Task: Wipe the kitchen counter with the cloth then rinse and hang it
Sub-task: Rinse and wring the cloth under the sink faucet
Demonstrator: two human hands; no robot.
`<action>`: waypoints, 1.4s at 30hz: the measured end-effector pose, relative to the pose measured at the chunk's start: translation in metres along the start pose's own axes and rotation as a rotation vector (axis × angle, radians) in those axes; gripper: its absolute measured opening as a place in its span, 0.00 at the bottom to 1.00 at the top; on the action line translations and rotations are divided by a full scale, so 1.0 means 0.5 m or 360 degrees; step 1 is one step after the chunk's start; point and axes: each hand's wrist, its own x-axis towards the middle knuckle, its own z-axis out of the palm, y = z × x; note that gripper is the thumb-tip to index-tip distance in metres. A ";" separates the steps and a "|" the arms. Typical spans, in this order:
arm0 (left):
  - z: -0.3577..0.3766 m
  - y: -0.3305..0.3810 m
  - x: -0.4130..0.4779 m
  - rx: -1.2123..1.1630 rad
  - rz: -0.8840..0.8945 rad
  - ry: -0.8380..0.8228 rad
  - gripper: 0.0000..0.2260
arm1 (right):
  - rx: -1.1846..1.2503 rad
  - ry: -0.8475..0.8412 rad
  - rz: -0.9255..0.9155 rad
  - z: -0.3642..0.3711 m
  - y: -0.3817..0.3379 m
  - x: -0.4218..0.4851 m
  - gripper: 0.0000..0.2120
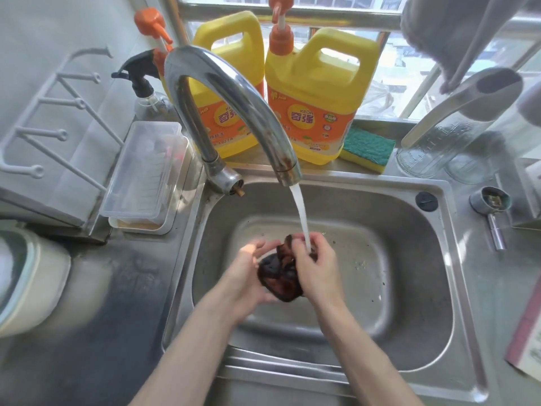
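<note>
While water (301, 212) runs from the faucet (234, 92) onto it, the dark brown cloth (281, 276) hangs bunched over the middle of the sink (456, 259). The right hand (314, 265) closes its grip round the cloth's top from 3 o'clock, and the left hand (248, 276) curls under it from 9 o'clock. The faucet's arch partly hides one of two yellow detergent jugs (319, 92) at 12 o'clock. A sponge (367, 148) lies at 1 o'clock and a clear plastic box (146, 177) sits on the worktop (102, 317) at 10 o'clock.
</note>
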 end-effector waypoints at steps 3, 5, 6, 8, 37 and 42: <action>0.044 -0.035 0.038 -0.0440 -0.0065 -0.0121 0.20 | -0.0543 -0.0035 -0.0745 0.005 -0.001 -0.041 0.01; 0.062 -0.043 0.049 -0.0515 -0.0049 -0.0222 0.15 | -0.0925 0.0009 -0.1189 -0.013 0.017 -0.028 0.05; 0.070 -0.044 0.049 -0.0479 -0.0049 -0.0241 0.12 | -0.1056 0.0032 -0.1327 -0.028 0.026 -0.012 0.08; 0.083 -0.049 0.052 -0.0435 -0.0092 -0.0223 0.11 | -0.1137 0.0007 -0.1454 -0.048 0.036 0.012 0.11; 0.014 -0.030 0.035 0.0822 0.0367 0.0306 0.12 | 0.1016 -0.0357 0.1033 -0.057 0.027 0.078 0.23; -0.058 -0.005 0.031 0.0540 0.0481 0.0309 0.17 | 0.0721 -0.0347 0.0685 -0.088 0.044 0.071 0.10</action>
